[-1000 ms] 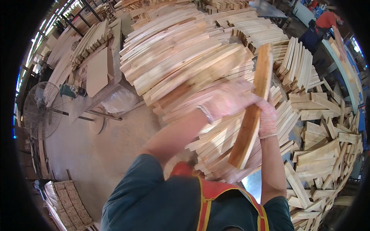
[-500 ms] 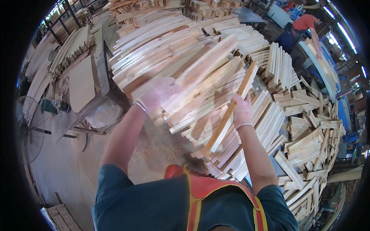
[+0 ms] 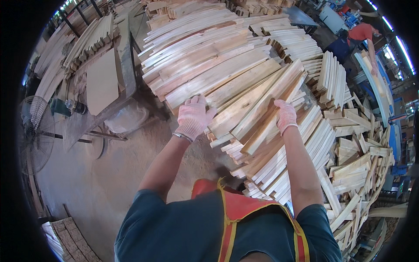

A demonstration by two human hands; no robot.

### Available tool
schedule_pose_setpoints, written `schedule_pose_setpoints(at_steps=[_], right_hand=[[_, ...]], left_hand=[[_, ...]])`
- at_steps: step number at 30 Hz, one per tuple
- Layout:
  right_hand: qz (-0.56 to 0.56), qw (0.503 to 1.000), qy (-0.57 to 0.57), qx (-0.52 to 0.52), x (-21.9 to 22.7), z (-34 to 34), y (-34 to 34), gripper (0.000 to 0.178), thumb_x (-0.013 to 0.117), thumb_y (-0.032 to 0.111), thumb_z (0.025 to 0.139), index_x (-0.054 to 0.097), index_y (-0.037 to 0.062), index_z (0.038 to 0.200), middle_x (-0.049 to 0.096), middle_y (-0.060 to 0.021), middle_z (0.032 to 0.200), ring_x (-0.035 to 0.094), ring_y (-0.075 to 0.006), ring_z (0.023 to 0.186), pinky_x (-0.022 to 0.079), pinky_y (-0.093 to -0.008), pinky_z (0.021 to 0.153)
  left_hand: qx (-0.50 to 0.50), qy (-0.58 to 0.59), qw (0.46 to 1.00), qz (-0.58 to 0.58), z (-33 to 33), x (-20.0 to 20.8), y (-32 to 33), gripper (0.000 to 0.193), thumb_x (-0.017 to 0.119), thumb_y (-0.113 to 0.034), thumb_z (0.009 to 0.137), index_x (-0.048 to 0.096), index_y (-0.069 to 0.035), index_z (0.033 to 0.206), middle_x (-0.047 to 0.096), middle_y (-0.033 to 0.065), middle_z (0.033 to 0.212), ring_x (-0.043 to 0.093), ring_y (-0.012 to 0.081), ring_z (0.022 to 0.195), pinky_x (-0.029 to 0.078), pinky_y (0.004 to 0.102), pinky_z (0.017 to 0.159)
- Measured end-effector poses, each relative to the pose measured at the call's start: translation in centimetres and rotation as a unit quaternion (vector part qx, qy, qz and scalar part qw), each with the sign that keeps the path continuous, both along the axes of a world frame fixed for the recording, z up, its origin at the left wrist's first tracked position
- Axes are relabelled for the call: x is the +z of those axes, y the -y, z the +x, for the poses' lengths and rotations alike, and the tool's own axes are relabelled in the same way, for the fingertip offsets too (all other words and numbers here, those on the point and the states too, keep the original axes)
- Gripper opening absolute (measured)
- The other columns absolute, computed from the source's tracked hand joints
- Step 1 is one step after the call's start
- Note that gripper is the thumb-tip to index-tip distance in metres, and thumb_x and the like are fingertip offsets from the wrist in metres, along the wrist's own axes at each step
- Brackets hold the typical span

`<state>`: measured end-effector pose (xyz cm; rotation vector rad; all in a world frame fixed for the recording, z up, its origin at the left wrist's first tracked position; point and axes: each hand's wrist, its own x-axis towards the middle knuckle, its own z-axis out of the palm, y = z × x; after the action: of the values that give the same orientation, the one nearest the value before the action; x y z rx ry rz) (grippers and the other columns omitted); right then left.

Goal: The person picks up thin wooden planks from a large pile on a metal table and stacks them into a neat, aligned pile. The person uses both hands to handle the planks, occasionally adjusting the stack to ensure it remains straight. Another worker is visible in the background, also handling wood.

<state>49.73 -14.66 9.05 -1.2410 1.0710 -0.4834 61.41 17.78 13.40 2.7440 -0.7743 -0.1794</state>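
Observation:
My left hand (image 3: 193, 118), in a pale pink knitted glove, is at the near ends of the stacked boards. Its fingers touch the end of a light wooden board (image 3: 218, 74), with the thumb apart from them. In a matching glove, my right hand (image 3: 286, 116) grips a narrow wooden board (image 3: 267, 127) by its right side, tilted on edge over the pile. A wider board (image 3: 264, 107) leans just left of it. Below the right hand are several narrow wooden strips (image 3: 301, 144) lying side by side. The right fingertips are partly hidden.
Loose offcuts (image 3: 351, 170) are heaped at the right. A metal-framed table (image 3: 131, 78) and a standing fan (image 3: 35, 135) are on the left. A person in a red shirt (image 3: 362, 32) works by a blue machine (image 3: 371, 85) at the far right. More stacked wood (image 3: 183, 9) lies at the back.
The board that was blurred in my left hand has left it; that hand is now at the stacked boards' near ends. My right hand still holds its board, now turned to show a broader face.

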Motion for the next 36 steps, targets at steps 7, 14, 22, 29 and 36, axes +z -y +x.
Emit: schedule_pose_setpoints(at_steps=[7,14,22,29,36], right_hand=[[0.053,0.998,0.032,-0.015,3.2,0.1,-1.2,0.114,0.091,0.028,0.079,0.024,0.0137,0.17,0.047,-0.0148,0.162,0.045,-0.0331,0.147,0.038,-0.0533,0.117],[0.036,0.996,0.086,0.01,2.3,-0.8,-0.1,0.126,0.093,0.027,0.078,0.012,0.0057,0.172,0.049,-0.0203,0.158,0.046,-0.033,0.145,0.04,-0.0479,0.116],[0.084,0.982,0.164,0.048,2.1,-0.7,0.2,0.096,0.082,0.001,0.082,0.03,0.0049,0.163,0.064,-0.0153,0.13,0.064,-0.0266,0.118,0.05,-0.0374,0.107],[0.059,0.984,0.148,0.08,2.6,-1.6,-0.3,0.085,0.081,0.004,0.084,0.041,0.0057,0.158,0.069,-0.0108,0.119,0.067,-0.0226,0.108,0.055,-0.0346,0.098],[0.078,0.984,0.132,0.089,1.5,-2.3,0.7,0.089,0.082,0.006,0.082,0.038,0.0042,0.159,0.068,-0.0112,0.115,0.067,-0.0214,0.106,0.055,-0.0336,0.096]], left_hand=[[-0.06,-0.217,0.973,0.047,3.4,3.2,2.3,0.077,0.077,-0.045,0.09,0.055,-0.004,0.151,0.07,0.0195,0.133,0.07,0.0356,0.118,0.056,0.0463,0.1],[-0.074,-0.424,0.893,-0.134,4.8,-0.9,3.1,0.044,0.083,-0.018,0.086,0.07,-0.001,0.124,0.073,0.0109,0.11,0.069,0.0195,0.098,0.058,0.0359,0.077],[-0.11,-0.534,0.81,-0.214,-0.5,1.7,6.8,0.045,0.078,-0.015,0.087,0.064,-0.003,0.129,0.067,0.0076,0.102,0.062,0.0154,0.084,0.051,0.0309,0.073],[-0.116,-0.154,0.981,-0.024,-1.0,1.0,11.9,0.049,0.071,-0.029,0.089,0.067,-0.001,0.129,0.076,0.0224,0.12,0.074,0.0419,0.111,0.058,0.0467,0.097],[-0.098,-0.615,0.689,-0.371,5.1,-1.6,9.2,0.05,0.073,-0.027,0.094,0.065,-0.001,0.135,0.076,0.0104,0.113,0.073,0.0238,0.103,0.058,0.0361,0.095]])
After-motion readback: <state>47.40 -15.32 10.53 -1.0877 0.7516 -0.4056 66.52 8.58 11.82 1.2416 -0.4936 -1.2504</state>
